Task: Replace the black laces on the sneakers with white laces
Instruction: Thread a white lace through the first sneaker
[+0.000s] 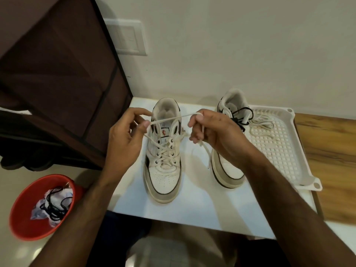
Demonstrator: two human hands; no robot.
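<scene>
White lace (165, 120) on the left sneaker (163, 157), at the board's (192, 205) back edge, is being tied: left hand (123, 139) and right hand (210, 130) are pinching its ends. Uneven pulling may loosen the knot (right sneaker (229, 151) is still wearing black lace (240, 116)).

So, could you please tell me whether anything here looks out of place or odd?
Only a mismatch: the right-hand white sneaker has black laces, while the left-hand white sneaker has white ones. A spare white lace lies in the white plastic tray.
</scene>
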